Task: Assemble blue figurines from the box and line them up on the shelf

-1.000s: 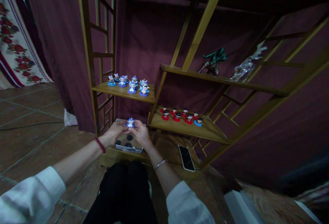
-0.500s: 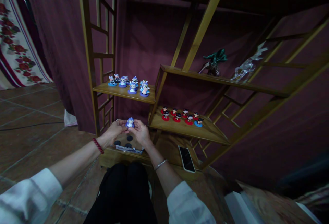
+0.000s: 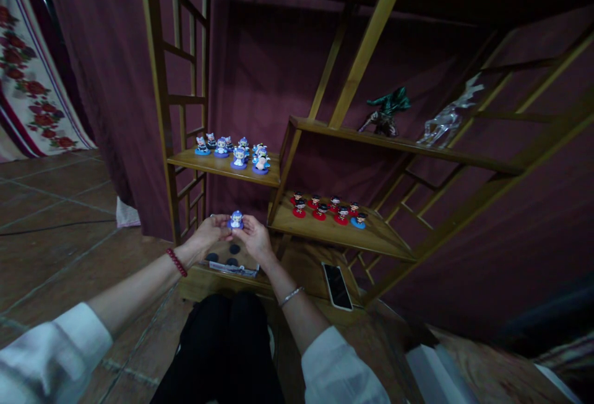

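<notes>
Between my two hands is a small purple-and-white figurine (image 3: 236, 219) on a purple round base, held upright. My left hand (image 3: 210, 235) grips its base from the left, fingers closed. From the right, my right hand (image 3: 255, 237) pinches the same base. Just below them sits a shallow box (image 3: 245, 262) with several dark discs in it. Above and behind my hands, a shelf (image 3: 204, 164) carries several similar figurines (image 3: 239, 157) in purple, white and blue.
A shelf to the right (image 3: 297, 227) bears several red-based figurines (image 3: 322, 211) and one with a blue base (image 3: 359, 221). A phone (image 3: 337, 286) lies on the bottom board. Higher up stand a green-caped figure (image 3: 388, 111) and a clear deer-like ornament (image 3: 448, 120). Wooden uprights (image 3: 160, 101) frame the shelves.
The figurine has shifted very slightly upward in my fingers. Both hands otherwise stay in nearly the same place, and the shelves look the same.
</notes>
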### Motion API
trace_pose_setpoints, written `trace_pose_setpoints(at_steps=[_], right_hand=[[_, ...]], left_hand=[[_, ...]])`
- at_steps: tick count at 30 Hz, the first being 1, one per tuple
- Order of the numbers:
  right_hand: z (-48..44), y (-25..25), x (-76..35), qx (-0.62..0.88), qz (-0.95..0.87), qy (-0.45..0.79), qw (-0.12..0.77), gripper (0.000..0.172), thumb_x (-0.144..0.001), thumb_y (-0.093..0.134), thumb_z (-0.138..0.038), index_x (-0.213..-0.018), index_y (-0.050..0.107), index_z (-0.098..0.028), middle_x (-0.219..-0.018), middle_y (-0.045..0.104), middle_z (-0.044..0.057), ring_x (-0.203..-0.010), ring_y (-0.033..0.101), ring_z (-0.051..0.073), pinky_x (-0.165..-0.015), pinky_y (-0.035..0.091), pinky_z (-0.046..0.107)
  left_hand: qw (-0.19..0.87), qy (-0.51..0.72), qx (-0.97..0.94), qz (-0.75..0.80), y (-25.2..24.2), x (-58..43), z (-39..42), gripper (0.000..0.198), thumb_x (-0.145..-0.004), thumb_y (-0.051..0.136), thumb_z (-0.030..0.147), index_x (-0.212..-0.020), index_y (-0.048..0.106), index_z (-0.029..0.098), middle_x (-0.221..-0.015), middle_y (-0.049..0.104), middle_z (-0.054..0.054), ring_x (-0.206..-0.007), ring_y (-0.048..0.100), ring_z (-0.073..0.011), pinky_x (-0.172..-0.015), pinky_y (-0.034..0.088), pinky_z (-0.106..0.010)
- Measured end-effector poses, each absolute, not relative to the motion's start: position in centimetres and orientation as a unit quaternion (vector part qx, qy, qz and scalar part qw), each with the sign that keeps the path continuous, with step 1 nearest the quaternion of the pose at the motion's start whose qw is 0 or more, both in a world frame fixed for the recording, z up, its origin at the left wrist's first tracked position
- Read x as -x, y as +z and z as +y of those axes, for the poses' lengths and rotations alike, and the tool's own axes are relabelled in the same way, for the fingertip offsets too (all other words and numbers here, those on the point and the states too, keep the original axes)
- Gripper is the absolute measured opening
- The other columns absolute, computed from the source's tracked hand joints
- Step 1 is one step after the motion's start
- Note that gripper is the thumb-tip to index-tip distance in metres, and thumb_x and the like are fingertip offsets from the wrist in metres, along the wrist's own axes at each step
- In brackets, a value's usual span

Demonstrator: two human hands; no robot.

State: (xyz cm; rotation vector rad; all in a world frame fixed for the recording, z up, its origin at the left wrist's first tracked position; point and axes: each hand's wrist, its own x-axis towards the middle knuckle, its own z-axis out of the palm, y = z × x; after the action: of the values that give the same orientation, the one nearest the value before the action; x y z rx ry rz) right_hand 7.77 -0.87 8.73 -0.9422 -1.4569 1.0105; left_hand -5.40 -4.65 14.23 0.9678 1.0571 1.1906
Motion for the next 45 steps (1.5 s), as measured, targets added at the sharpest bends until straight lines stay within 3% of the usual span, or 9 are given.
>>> trace_pose_setpoints(at_steps=[34, 45], right_hand=[[-1.6, 9.4, -8.2, 0.330, -0.586, 0.501, 0.545, 0.039, -0.055, 0.070, -0.025, -0.091, 0.055, -0.020, -0.096, 0.065, 0.005, -0.090, 0.063, 0.019, -0.089, 0.047, 0.038], [-1.8, 9.7, -8.5, 0.334, -0.579, 0.494, 0.556, 0.038, -0.055, 0.072, -0.028, -0.089, 0.057, -0.020, -0.096, 0.066, 0.005, -0.092, 0.063, 0.020, -0.090, 0.047, 0.039]], left_hand=[[0.603, 0.533, -0.404, 0.435, 14.3, 4.9, -5.0, 0.022, -0.066, 0.055, -0.006, -0.081, 0.061, 0.009, -0.071, 0.065, -0.005, -0.063, 0.060, -0.0092, -0.061, 0.051, -0.019], [0.611, 0.537, -0.390, 0.431, 14.3, 4.4, -5.1, 0.021, -0.064, 0.061, -0.003, -0.082, 0.062, 0.008, -0.072, 0.064, -0.005, -0.064, 0.060, -0.0094, -0.064, 0.050, -0.021]])
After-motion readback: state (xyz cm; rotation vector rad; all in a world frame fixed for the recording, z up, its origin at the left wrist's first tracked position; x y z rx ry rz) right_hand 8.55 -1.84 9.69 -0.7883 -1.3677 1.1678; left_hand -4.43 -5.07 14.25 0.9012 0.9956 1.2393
